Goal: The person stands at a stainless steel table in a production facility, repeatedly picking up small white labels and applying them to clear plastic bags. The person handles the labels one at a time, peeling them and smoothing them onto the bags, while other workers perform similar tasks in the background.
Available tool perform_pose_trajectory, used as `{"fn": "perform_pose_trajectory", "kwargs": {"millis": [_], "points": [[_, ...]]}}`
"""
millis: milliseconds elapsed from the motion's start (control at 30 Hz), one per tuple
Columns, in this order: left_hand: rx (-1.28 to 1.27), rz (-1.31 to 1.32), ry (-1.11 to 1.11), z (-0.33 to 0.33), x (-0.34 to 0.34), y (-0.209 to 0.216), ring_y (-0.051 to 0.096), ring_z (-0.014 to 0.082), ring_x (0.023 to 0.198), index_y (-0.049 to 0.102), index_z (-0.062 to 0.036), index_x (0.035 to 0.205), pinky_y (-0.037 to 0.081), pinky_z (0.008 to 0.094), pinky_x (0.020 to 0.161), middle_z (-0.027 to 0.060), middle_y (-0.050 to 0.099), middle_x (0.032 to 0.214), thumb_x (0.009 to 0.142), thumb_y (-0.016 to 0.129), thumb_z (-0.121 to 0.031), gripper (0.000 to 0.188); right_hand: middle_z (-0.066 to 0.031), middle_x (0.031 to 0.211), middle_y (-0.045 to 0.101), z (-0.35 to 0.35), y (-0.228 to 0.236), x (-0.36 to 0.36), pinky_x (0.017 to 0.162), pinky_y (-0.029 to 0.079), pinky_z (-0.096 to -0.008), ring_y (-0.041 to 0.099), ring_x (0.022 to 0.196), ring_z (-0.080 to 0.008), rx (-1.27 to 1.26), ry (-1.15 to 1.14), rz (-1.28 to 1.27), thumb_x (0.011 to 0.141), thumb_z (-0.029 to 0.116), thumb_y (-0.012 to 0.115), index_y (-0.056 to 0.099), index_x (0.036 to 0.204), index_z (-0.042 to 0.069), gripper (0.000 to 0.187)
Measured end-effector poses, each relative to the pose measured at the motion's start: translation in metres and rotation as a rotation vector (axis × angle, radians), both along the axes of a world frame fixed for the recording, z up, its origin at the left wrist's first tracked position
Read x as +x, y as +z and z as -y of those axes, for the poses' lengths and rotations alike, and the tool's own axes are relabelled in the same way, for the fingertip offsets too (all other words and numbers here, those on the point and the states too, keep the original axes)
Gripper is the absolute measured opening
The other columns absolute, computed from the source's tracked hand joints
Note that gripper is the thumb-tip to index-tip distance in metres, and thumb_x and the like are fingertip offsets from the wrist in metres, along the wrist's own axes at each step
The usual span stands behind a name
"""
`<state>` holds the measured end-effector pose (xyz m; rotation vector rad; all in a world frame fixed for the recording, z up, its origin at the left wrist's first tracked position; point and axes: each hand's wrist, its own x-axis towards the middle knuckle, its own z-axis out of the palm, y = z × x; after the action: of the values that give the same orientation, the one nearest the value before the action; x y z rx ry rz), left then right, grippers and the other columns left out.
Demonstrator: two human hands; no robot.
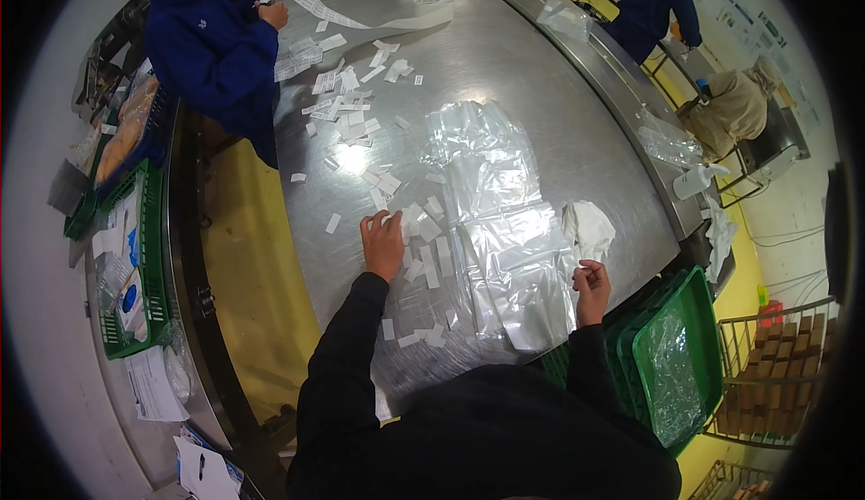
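Note:
Small white paper labels (431, 266) lie scattered on the steel table. My left hand (383, 246) is among them, its fingers bent and closed at the edge of a white label (419, 222). A stack of clear plastic bags (514, 257) lies in front of me, spread flat and overlapping. Along the right edge of these bags is my right hand (591, 291), its fingers curled together; what they pinch, if anything, is too small to make out. Just beyond it sits a crumpled white cloth (590, 228).
At the far left a person in blue (216, 50) handles a long label strip (329, 12). Green crates (667, 365) are stacked by my right side. Another green crate (135, 257) stands left, across a gap. A white bottle (694, 181) rests beyond the table's right edge.

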<state>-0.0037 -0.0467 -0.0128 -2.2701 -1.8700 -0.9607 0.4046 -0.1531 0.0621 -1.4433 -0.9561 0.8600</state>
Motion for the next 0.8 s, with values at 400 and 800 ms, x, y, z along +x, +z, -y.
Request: {"fn": "perform_pose_trajectory", "kwargs": {"millis": [400, 800], "points": [[-0.205, 0.067, -0.023, -0.009, -0.002, 0.018, 0.051, 0.0249, 0.108, 0.058, -0.0085, 0.12, 0.032, 0.0434, 0.095, 0.004, 0.063, 0.096, 0.072, 0.072, -0.005, 0.05, 0.0025, 0.077, 0.055, 0.004, 0.01, -0.012, 0.061, 0.041, -0.0209, 0.051, 0.068, -0.0061, 0.022, 0.02, -0.011, 0.087, 0.004, 0.064, 0.06, 0.102, 0.004, 0.015], [-0.156, 0.0, 0.009, -0.014, -0.002, 0.012, 0.06, 0.0264, 0.094, 0.061, -0.0051, 0.114, 0.039, 0.0421, 0.088, 0.011, 0.065, 0.091, 0.078, 0.069, -0.004, 0.037, 0.0026, 0.075, 0.055, 0.013, 0.011, -0.01, 0.061, 0.04, -0.0209, 0.05, 0.067, -0.0058, 0.046, 0.029, -0.026, 0.087, 0.005, 0.064, 0.061, 0.101, 0.003, 0.014]]}}
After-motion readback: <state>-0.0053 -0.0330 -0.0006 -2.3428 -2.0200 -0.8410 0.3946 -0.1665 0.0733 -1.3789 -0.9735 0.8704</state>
